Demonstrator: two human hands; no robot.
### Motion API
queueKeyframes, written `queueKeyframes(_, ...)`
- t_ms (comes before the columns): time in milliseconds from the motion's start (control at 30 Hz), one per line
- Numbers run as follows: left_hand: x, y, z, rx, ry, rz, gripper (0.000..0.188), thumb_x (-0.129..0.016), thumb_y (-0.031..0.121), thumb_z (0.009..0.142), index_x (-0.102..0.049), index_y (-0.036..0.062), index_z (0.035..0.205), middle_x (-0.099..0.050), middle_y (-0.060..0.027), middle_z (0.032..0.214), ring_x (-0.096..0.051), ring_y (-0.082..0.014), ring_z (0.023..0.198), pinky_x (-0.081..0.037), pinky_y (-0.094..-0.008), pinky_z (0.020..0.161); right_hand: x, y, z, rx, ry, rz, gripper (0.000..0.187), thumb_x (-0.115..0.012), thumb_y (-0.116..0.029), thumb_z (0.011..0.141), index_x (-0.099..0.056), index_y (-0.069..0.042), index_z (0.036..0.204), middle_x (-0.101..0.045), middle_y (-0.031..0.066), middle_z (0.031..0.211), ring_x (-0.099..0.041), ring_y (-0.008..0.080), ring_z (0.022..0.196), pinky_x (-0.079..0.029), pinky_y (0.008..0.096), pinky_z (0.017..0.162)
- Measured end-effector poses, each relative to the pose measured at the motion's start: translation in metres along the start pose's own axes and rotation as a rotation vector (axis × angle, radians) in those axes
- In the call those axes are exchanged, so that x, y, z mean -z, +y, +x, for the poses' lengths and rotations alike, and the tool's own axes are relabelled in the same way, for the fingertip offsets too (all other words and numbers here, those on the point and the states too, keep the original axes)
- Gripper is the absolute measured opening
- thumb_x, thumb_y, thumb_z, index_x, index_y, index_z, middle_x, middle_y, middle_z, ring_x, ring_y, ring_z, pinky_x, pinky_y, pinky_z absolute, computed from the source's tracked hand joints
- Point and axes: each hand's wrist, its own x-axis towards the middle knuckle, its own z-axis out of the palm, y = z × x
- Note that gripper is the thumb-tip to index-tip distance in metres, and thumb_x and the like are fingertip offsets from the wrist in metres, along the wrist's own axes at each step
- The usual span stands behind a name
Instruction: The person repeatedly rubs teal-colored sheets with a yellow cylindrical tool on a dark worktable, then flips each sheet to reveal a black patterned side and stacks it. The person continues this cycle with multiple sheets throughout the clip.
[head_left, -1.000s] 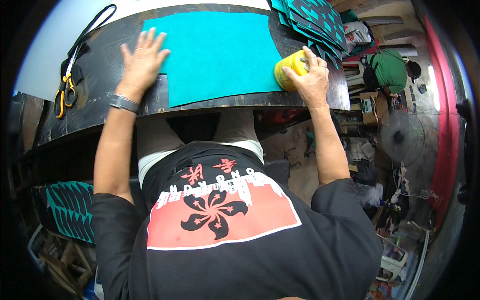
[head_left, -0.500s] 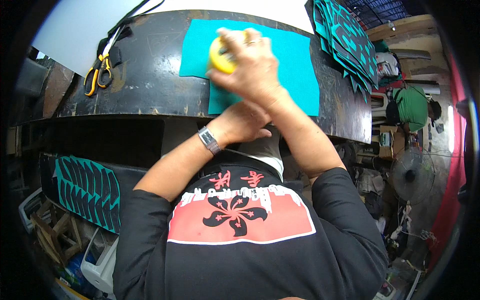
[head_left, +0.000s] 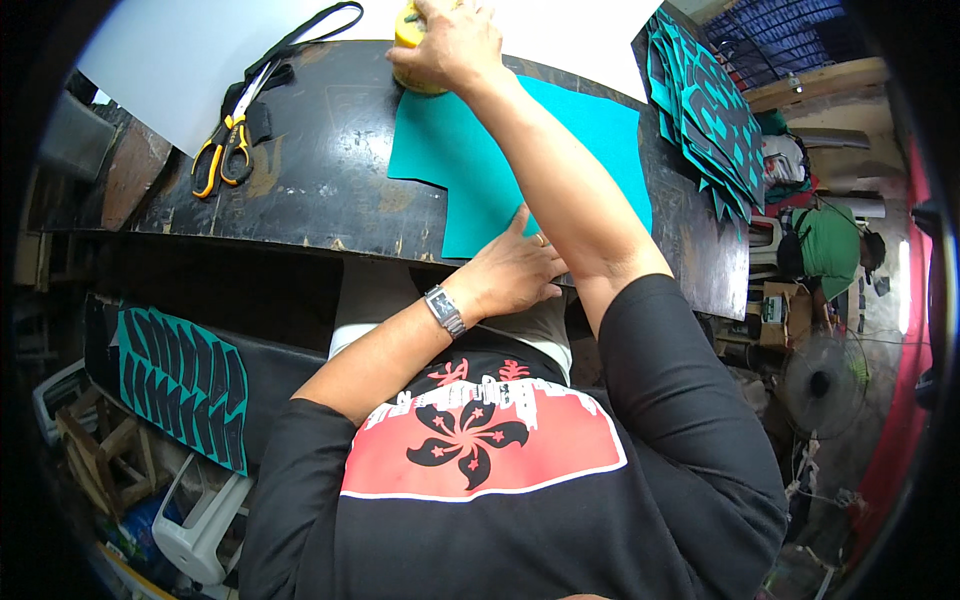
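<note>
A teal sheet (head_left: 590, 140) with a notched left edge lies flat on the dark worn table (head_left: 320, 150). Beyond its far left corner, my right hand (head_left: 460, 48) is wrapped round a yellow round container (head_left: 408, 30), partly hidden by the fingers. The right forearm crosses above the sheet. At the sheet's near edge rests my left hand (head_left: 512, 275), fingers apart and holding nothing, one fingertip on the teal surface. Yellow-and-black handled scissors (head_left: 230, 150) lie to the left with their blades pointing away, against a black strap (head_left: 300, 42).
White sheeting (head_left: 580, 40) covers the table's far side. A stack of teal-and-black cut sheets (head_left: 705, 100) sits at the right end. Another patterned teal piece (head_left: 185, 380) lies on a lower bench at left. A person in green (head_left: 830, 240) and a fan (head_left: 822, 380) are farther right.
My right hand has carried the yellow container from over the teal sheet to the far side, beyond its edge. The left hand has come out from under the right wrist, onto the near edge.
</note>
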Motion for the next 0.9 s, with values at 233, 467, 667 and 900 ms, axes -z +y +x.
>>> queueKeyframes(233,-0.019,-0.007,-0.009,-0.013,0.235,0.024,0.06,-0.056,0.033,0.096,-0.041,0.0205,0.153,-0.04,-0.0024,0.16,-0.037,-0.0262,0.148,-0.019,-0.0683,0.117,0.06,-0.053,-0.144,0.367,-0.061,-0.177,0.091,-0.091,-0.035,0.06,-0.054,-0.018,0.141,-0.052,0.0319,0.126,-0.055,0.0446,0.11,-0.057,0.0491,0.082)
queueKeyframes(467,-0.012,0.0,0.004,0.074,0.215,-0.396,0.067,-0.063,0.035,0.095,-0.039,0.0147,0.153,-0.039,-0.0108,0.158,-0.035,-0.0359,0.145,-0.022,-0.0671,0.116,0.043,-0.036,-0.087,0.222,0.02,-0.261,0.081,-0.087,-0.047,0.065,-0.059,-0.025,0.138,-0.054,0.0265,0.13,-0.054,0.0435,0.116,-0.058,0.0505,0.083)
queueKeyframes(667,-0.004,0.004,-0.001,0.047,-0.065,0.148,0.059,-0.064,0.038,0.094,-0.048,0.0221,0.148,-0.044,-0.0013,0.155,-0.031,-0.0275,0.149,-0.016,-0.0722,0.116,0.074,0.055,-0.058,-0.071,0.032,-0.447,0.081,-0.083,-0.058,0.069,-0.059,-0.024,0.139,-0.056,0.0245,0.129,-0.058,0.0417,0.118,-0.058,0.0507,0.085)
queueKeyframes(900,0.05,-0.017,0.01,-0.002,-0.202,-0.031,0.042,-0.063,0.033,0.097,-0.06,0.0128,0.133,-0.058,-0.0129,0.142,-0.052,-0.029,0.135,-0.037,-0.0573,0.112,0.181,0.202,-0.09,-0.411,0.17,-0.652,0.085,-0.083,-0.062,0.065,-0.058,-0.025,0.138,-0.055,0.0218,0.131,-0.056,0.0435,0.118,-0.056,0.0544,0.088)
